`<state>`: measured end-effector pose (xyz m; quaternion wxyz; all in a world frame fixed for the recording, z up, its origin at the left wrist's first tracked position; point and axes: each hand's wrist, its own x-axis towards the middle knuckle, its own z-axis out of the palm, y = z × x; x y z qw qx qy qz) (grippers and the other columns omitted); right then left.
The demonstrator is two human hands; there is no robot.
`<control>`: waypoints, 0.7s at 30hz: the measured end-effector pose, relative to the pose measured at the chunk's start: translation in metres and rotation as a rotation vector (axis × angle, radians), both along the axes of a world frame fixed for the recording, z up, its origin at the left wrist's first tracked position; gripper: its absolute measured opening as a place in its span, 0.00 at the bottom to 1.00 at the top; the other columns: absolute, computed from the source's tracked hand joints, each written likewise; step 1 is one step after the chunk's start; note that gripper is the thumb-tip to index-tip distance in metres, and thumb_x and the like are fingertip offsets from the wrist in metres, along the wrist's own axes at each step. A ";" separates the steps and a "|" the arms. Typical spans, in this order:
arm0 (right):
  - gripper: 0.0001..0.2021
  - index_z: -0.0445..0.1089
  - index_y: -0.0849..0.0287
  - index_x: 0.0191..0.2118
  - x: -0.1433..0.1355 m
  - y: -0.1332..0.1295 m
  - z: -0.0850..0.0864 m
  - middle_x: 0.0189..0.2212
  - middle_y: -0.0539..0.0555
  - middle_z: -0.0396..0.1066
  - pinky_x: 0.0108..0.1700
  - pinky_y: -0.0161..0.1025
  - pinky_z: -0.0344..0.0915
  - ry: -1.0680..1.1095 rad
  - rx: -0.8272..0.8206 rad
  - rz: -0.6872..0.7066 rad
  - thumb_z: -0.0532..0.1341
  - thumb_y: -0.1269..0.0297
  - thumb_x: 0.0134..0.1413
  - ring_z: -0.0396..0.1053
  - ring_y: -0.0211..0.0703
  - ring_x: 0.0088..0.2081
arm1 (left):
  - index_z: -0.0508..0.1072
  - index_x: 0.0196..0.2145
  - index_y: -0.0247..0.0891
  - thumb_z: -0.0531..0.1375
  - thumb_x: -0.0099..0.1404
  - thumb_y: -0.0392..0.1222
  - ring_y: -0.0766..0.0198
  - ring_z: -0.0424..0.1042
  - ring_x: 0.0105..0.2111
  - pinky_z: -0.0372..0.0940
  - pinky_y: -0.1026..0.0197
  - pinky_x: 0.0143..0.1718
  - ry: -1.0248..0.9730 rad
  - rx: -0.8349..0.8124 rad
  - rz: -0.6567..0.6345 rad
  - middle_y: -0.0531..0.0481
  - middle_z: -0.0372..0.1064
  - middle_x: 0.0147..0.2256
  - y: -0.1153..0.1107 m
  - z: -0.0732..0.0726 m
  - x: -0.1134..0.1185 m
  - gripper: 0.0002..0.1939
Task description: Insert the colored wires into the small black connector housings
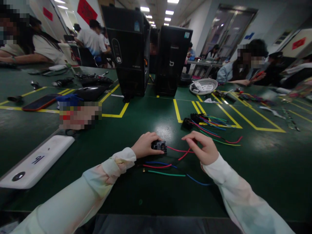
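Observation:
My left hand (146, 145) grips a small black connector block (159, 147) just above the green table. A red wire (179, 150) runs from its right side toward my right hand (203, 147). The thumb and index finger of my right hand come close together above the wires; whether anything is between them is too small to tell. Below the block lie loose wires: a red one (161, 166), a blue one (158, 162), a green one (167, 173) with a metal end, and another blue one (198, 181).
Black connectors (187, 123) with coloured wires lie beyond my right hand. Two black computer towers (129, 52) stand at the back. A white basket (204, 86) is right of them, a white numbered device (40, 161) at left. Several people sit around.

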<state>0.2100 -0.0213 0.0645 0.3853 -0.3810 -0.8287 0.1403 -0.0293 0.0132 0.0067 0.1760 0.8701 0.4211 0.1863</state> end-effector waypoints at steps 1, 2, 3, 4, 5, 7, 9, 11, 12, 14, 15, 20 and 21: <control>0.10 0.68 0.60 0.34 0.004 0.005 -0.001 0.26 0.52 0.67 0.28 0.35 0.58 0.003 0.011 -0.027 0.51 0.64 0.58 0.61 0.36 0.25 | 0.69 0.42 0.43 0.60 0.51 0.60 0.58 0.62 0.39 0.56 0.58 0.40 0.001 -0.004 0.001 0.50 0.64 0.39 0.000 0.000 0.000 0.25; 0.10 0.68 0.60 0.34 0.006 0.009 -0.003 0.26 0.53 0.67 0.28 0.35 0.58 -0.005 0.016 -0.041 0.51 0.64 0.58 0.62 0.36 0.26 | 0.69 0.42 0.43 0.60 0.52 0.60 0.58 0.62 0.39 0.56 0.58 0.40 0.002 -0.007 0.002 0.49 0.64 0.39 0.000 0.000 0.000 0.25; 0.10 0.68 0.60 0.34 0.008 0.012 -0.006 0.27 0.53 0.67 0.29 0.35 0.59 -0.023 0.021 -0.040 0.51 0.65 0.58 0.62 0.37 0.26 | 0.69 0.42 0.43 0.60 0.52 0.60 0.57 0.62 0.40 0.56 0.57 0.40 0.004 -0.008 0.001 0.49 0.64 0.39 0.000 0.001 0.000 0.25; 0.10 0.68 0.60 0.35 0.008 0.015 -0.010 0.27 0.54 0.67 0.30 0.36 0.60 -0.051 0.025 -0.024 0.51 0.65 0.57 0.63 0.38 0.28 | 0.69 0.42 0.43 0.60 0.52 0.60 0.57 0.62 0.40 0.56 0.57 0.41 0.006 -0.005 0.002 0.49 0.64 0.39 0.000 0.001 0.001 0.25; 0.09 0.68 0.60 0.36 0.008 0.017 -0.015 0.28 0.54 0.67 0.32 0.36 0.61 -0.087 0.024 0.003 0.51 0.66 0.57 0.64 0.38 0.29 | 0.69 0.42 0.43 0.60 0.52 0.60 0.57 0.62 0.40 0.56 0.57 0.41 0.009 -0.003 0.001 0.49 0.64 0.39 0.000 0.001 0.001 0.24; 0.09 0.66 0.60 0.40 0.006 0.020 -0.024 0.30 0.54 0.67 0.37 0.38 0.63 -0.174 0.009 0.077 0.51 0.67 0.56 0.65 0.40 0.33 | 0.69 0.42 0.42 0.60 0.52 0.60 0.58 0.62 0.39 0.56 0.57 0.41 0.010 0.000 -0.001 0.49 0.64 0.39 0.000 0.001 0.001 0.24; 0.10 0.63 0.60 0.43 0.004 0.020 -0.032 0.32 0.54 0.68 0.39 0.38 0.63 -0.235 -0.036 0.145 0.54 0.66 0.55 0.66 0.40 0.35 | 0.69 0.42 0.43 0.60 0.52 0.60 0.58 0.62 0.39 0.56 0.57 0.41 0.009 -0.001 -0.004 0.49 0.64 0.39 0.000 0.001 0.001 0.24; 0.13 0.60 0.60 0.46 0.004 0.019 -0.037 0.31 0.53 0.69 0.36 0.35 0.63 -0.298 -0.111 0.172 0.56 0.66 0.53 0.66 0.38 0.31 | 0.69 0.42 0.43 0.60 0.52 0.59 0.58 0.62 0.39 0.56 0.57 0.40 0.008 -0.001 -0.009 0.49 0.64 0.38 0.001 0.002 0.002 0.24; 0.14 0.60 0.60 0.46 0.004 0.019 -0.038 0.30 0.52 0.69 0.34 0.34 0.62 -0.334 -0.135 0.170 0.56 0.65 0.53 0.66 0.36 0.29 | 0.70 0.42 0.43 0.60 0.52 0.59 0.58 0.62 0.39 0.56 0.58 0.40 0.008 0.000 -0.010 0.49 0.64 0.38 0.001 0.002 0.002 0.24; 0.13 0.62 0.60 0.45 0.006 0.019 -0.039 0.28 0.50 0.69 0.31 0.33 0.60 -0.418 -0.131 0.145 0.57 0.64 0.53 0.65 0.36 0.27 | 0.69 0.41 0.42 0.60 0.52 0.59 0.58 0.62 0.39 0.56 0.58 0.40 0.005 0.007 -0.008 0.49 0.64 0.38 0.000 0.002 0.002 0.24; 0.11 0.63 0.60 0.43 0.006 0.020 -0.038 0.27 0.50 0.69 0.31 0.33 0.59 -0.460 -0.107 0.131 0.57 0.64 0.53 0.65 0.36 0.28 | 0.69 0.41 0.42 0.60 0.52 0.59 0.58 0.62 0.39 0.56 0.58 0.40 0.003 0.010 -0.005 0.49 0.64 0.38 0.000 0.002 0.002 0.24; 0.06 0.67 0.59 0.35 0.007 0.027 -0.040 0.27 0.52 0.69 0.33 0.34 0.56 -0.575 -0.005 0.102 0.55 0.64 0.56 0.65 0.39 0.31 | 0.69 0.40 0.41 0.59 0.53 0.59 0.58 0.62 0.38 0.57 0.58 0.40 -0.020 0.022 0.012 0.49 0.64 0.37 0.000 0.002 0.001 0.23; 0.06 0.67 0.59 0.34 0.006 0.027 -0.042 0.28 0.52 0.69 0.33 0.34 0.56 -0.574 0.006 0.111 0.54 0.65 0.56 0.65 0.39 0.31 | 0.70 0.40 0.41 0.59 0.53 0.59 0.59 0.62 0.38 0.57 0.58 0.40 -0.025 0.022 0.011 0.49 0.64 0.37 0.000 0.002 0.001 0.23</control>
